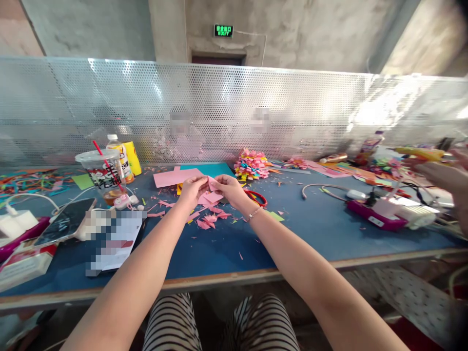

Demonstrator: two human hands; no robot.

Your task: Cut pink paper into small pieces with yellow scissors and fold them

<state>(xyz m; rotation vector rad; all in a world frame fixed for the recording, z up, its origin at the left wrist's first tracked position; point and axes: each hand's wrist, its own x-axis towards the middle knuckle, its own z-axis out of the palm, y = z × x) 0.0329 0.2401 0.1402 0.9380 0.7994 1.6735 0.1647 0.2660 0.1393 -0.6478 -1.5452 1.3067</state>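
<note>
My left hand [194, 189] and my right hand [229, 189] meet over the middle of the blue table [226, 253]. Between their fingertips they pinch a small piece of pink paper [211, 184]. Beneath and in front of the hands lie pink paper scraps [209, 221]. Behind them are a pink sheet [171, 176] and a teal sheet [215, 169]. Red-handled scissors [257, 197] rest beside my right wrist, partly hidden by it. A round cluster of folded pink, yellow and blue paper [250, 164] sits behind my right hand.
At the left are a plastic cup with a red straw [102, 173], a bottle [116, 146], phones [68, 220] and a white charger [18, 223]. A purple power strip [376, 216] lies at the right, near another person's hand [444, 170]. A perforated metal screen [219, 107] stands behind.
</note>
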